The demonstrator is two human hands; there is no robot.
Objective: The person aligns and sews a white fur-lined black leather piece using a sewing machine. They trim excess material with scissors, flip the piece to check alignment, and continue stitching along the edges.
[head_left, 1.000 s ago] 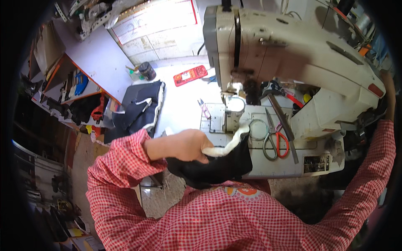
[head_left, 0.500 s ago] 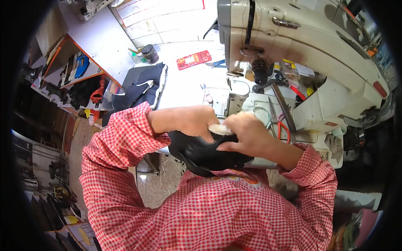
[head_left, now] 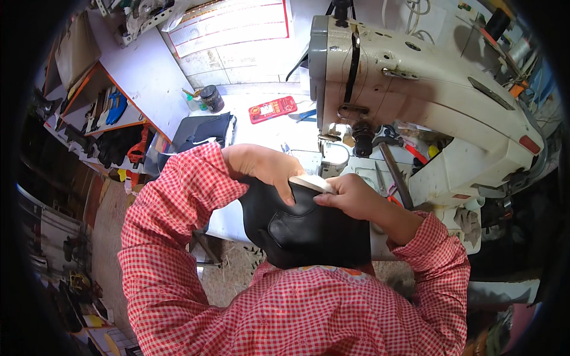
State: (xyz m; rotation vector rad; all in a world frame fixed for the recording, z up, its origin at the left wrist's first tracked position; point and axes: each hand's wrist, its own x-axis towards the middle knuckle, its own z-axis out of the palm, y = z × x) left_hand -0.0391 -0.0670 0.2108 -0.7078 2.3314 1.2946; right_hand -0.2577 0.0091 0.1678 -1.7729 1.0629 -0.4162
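A black leather piece [head_left: 323,234] with a stitched, curved patch hangs between my hands, in front of my chest. Along its upper edge shows a thick whitish band [head_left: 314,181]. My left hand [head_left: 270,169] grips that edge from the left, its thumb down on the black face. From the right, my right hand [head_left: 353,197] pinches the band's other end, thumb on top. The fingers behind the leather are hidden. Just beyond my hands stands a large cream sewing machine [head_left: 424,80], its head [head_left: 362,139] above the worktable.
On the white table [head_left: 249,133] lie a red phone-shaped item [head_left: 272,110] and folded dark leather [head_left: 202,133], with a dark jar [head_left: 211,98] behind. A hammer-like tool with a long handle [head_left: 396,175] rests right of the machine head. Shelves [head_left: 110,107] stand at the left.
The leather has been spread and turned so its stitched face shows flat. My right hand has shifted slightly down and now pinches the band. The view has tilted up a little.
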